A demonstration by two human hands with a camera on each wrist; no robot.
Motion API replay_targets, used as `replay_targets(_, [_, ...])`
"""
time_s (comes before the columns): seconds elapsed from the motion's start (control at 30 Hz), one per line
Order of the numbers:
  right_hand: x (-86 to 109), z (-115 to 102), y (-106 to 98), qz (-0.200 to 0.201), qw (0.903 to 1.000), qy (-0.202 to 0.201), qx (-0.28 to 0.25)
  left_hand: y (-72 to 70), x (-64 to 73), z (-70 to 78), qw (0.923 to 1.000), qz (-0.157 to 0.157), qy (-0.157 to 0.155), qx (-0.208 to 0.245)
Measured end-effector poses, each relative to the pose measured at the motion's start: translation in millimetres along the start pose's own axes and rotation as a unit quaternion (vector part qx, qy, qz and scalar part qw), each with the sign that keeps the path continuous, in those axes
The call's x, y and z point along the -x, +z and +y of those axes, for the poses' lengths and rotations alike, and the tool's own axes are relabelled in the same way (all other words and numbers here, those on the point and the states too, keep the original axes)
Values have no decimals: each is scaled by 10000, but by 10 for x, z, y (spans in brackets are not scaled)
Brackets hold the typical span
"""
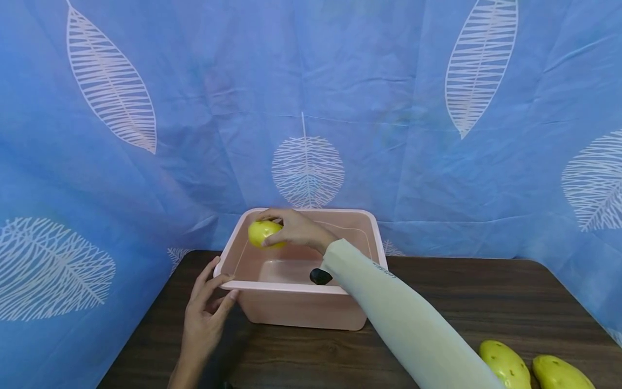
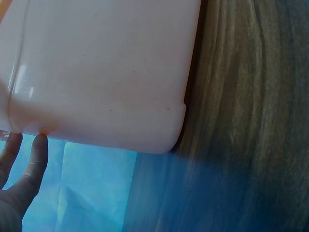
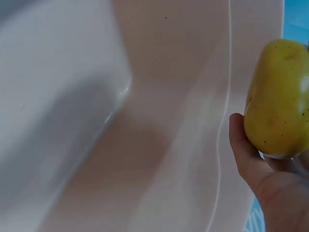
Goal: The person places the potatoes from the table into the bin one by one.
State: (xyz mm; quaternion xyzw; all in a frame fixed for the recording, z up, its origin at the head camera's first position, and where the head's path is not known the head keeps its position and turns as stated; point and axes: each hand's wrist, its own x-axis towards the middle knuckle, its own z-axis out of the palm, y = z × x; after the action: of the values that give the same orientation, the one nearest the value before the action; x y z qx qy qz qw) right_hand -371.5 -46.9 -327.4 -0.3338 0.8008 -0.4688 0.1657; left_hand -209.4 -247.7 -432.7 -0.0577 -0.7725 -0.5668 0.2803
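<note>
A pink plastic tub [image 1: 301, 308] stands on the dark wooden table. My right hand [image 1: 296, 229] holds a yellow potato [image 3: 277, 101] between thumb and fingers, above the tub's left part. Small dark spots dot the potato's skin. At the tub's front left corner, my left hand [image 1: 204, 313] grips the rim, with the thumb below it and a fingertip on top. The left wrist view shows two of its fingers touching the tub's pale outer wall [image 2: 111, 72]. The right forearm, in a pale sleeve, crosses over the tub's front right side.
Two more yellow potatoes [image 1: 505, 364] lie at the table's front right. A small black object [image 1: 320, 276] shows under the right wrist. Behind the table [image 1: 486, 292] hangs a blue cloth [image 1: 379, 108] with white leaf prints, close to the tub's back.
</note>
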Motion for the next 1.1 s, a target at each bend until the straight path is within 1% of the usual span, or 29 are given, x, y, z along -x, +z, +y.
replay_targets(0.17, [-49, 39, 27, -106, 9999, 53, -114, 8, -6, 7, 10000, 18, 24, -21])
replay_targets(0.3, [-62, 59, 39, -155, 9997, 180, 15, 10, -10, 2, 9999, 10, 31, -100])
replay_targets(0.53, [-113, 78, 85, -447, 9987, 244, 31, 13, -7, 0, 9999, -26, -78, -120])
replay_targets(0.77, [-144, 98, 148, -1130, 9921, 341, 424, 12, 2, 11, 9998, -5, -110, -150])
replay_targets(0.83, [-146, 105, 156, -1191, 9908, 398, 513, 8, 7, 16, 9999, 15, -92, -136])
replay_targets(0.97, [-141, 111, 154, -1239, 9869, 524, 889, 2, 10, 18, 9999, 18, -84, -125])
replay_targets(1.1, [-141, 119, 153, -1397, 9834, 650, 960, -1, 2, -2, 9999, -38, -26, -93])
